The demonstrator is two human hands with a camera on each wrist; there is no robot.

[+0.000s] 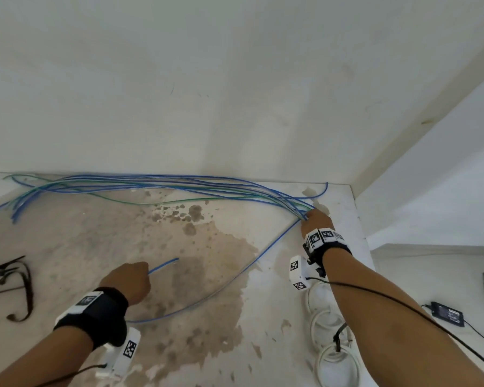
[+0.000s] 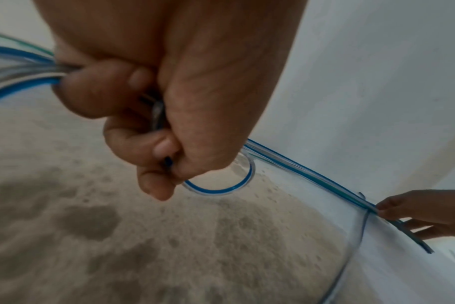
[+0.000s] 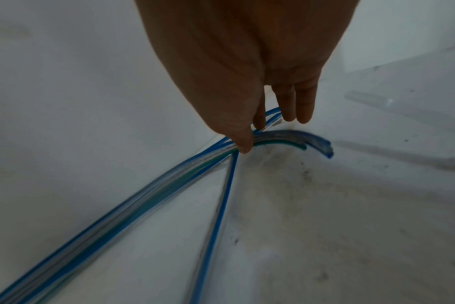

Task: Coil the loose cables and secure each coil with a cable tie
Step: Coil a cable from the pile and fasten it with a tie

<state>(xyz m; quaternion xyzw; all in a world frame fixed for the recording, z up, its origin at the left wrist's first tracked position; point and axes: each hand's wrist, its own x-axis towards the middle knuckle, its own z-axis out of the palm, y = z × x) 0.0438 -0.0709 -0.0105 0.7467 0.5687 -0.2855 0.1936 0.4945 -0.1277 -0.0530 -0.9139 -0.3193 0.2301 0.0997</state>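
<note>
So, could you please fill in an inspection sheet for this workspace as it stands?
Surface: white table, large brown stains.
Job's things: blue and green cables lie loose along the wall; black cable ties at left edge.
Clutter: white coils under right forearm.
Hands: left hand grips one blue cable; right hand pinches the bundle.
Cables: none tied among the blue and green.
Surroundings: power adapter on floor, right.
</note>
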